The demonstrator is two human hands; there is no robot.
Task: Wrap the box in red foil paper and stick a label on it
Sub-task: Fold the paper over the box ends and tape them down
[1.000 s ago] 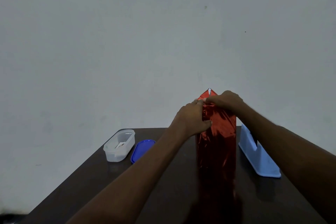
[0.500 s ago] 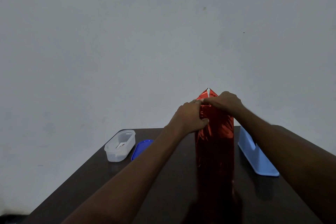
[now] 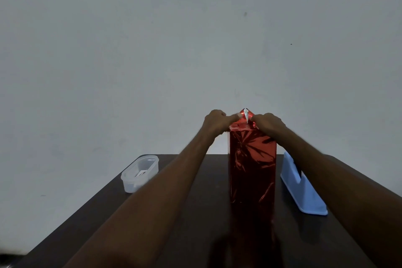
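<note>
— What are the hands doing?
— The left hand (image 3: 217, 123) is curling at the top left edge of the box (image 3: 253, 165), its fingers pressing the red foil paper (image 3: 252, 154) down there; the right hand (image 3: 268, 123) is doing likewise at the top right edge, fingers curled onto the foil; between them a pointed flap (image 3: 245, 114) is standing up, showing a silvery underside.
— And the box?
— It is standing upright on the dark surface (image 3: 195, 224), fully covered in foil; a clear plastic container (image 3: 140, 173) is sitting well to the left of the box; a light blue holder (image 3: 302, 189) is lying just right of the box.
</note>
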